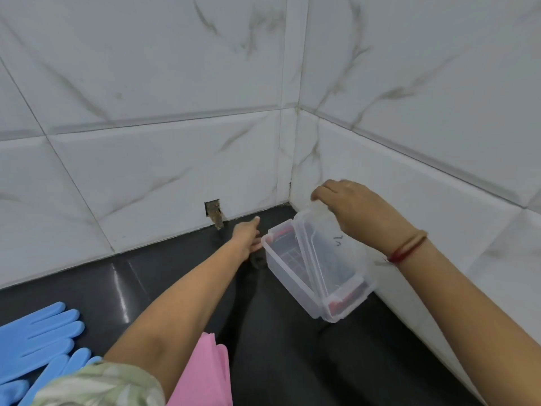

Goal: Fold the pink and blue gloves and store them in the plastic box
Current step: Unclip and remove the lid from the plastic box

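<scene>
A clear plastic box (285,269) with red latches stands on the black counter in the corner, right of centre. Its clear lid (328,253) is tilted up, and my right hand (351,209) grips the lid's far top edge. My left hand (248,234) reaches forward to the box's far left end, fingers against its side; whether it grips the box is unclear. The blue gloves (41,344) lie flat at the lower left, fingers pointing up and right. A pink glove (205,373) lies at the bottom centre, partly hidden under my left forearm.
The glossy black counter (278,361) runs from the bottom to white marbled wall tiles at the back and on the right. A small broken hole (215,213) sits in the back wall just above the counter, left of the box.
</scene>
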{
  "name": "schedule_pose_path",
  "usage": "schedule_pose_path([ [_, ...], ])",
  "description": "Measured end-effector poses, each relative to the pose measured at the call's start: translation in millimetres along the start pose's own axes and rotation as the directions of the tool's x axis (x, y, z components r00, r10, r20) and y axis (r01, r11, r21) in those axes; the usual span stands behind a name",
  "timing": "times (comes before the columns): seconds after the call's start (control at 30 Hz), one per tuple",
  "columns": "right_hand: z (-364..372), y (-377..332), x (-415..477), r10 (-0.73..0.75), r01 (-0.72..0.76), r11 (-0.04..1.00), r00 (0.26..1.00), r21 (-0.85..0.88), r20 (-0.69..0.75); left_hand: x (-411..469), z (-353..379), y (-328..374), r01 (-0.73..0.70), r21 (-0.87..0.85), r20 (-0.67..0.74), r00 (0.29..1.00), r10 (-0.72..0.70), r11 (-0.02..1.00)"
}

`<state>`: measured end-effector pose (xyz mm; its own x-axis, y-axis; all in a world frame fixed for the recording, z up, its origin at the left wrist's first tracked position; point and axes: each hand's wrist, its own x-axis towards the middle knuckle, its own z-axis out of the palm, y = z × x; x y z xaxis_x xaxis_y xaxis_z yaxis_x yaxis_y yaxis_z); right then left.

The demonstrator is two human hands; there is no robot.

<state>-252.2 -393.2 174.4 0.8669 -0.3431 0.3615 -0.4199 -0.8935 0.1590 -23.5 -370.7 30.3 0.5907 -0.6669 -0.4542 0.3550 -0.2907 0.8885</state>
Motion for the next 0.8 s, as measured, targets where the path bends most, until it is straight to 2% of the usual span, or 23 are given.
schedule_pose_path([
  [0.1, -28, -5, -46, 0.057, -0.061, 0.996, 0.996, -0.067, -0.063, -10, -2, 1, -0.162, 0.152, -0.107, 0.978, 0.179, 0.975],
  [0.17, -43, -9, -77, 0.115, -0.120, 0.989, 0.991, -0.086, -0.061, -22, 2, 0, -0.276, 0.262, -0.095, 0.946, 0.309, 0.925],
  [0.27, -54, -23, -121, 0.205, -0.205, 0.977, 0.979, -0.059, -0.009, -53, 11, 1, -0.424, 0.392, 0.020, 0.891, 0.453, 0.817],
  [0.4, -49, -49, -170, 0.314, -0.312, 0.949, 0.947, -0.032, 0.065, -92, 16, -10, -0.567, 0.602, 0.194, 0.787, 0.585, 0.563],
  [0.57, -19, -66, -223, 0.372, -0.377, 0.926, 0.888, -0.033, 0.271, -129, 0, -44, -0.655, 0.666, 0.360, 0.702, 0.615, 0.357],
  [0.7, 5, -75, -257, 0.353, -0.397, 0.918, 0.806, -0.007, 0.475, -148, -27, -65, -0.679, 0.685, 0.457, 0.683, 0.570, 0.266],
  [0.8, 22, -89, -274, 0.350, -0.375, 0.925, 0.774, -0.062, 0.528, -160, -47, -78, -0.705, 0.693, 0.526, 0.640, 0.560, 0.154],
])
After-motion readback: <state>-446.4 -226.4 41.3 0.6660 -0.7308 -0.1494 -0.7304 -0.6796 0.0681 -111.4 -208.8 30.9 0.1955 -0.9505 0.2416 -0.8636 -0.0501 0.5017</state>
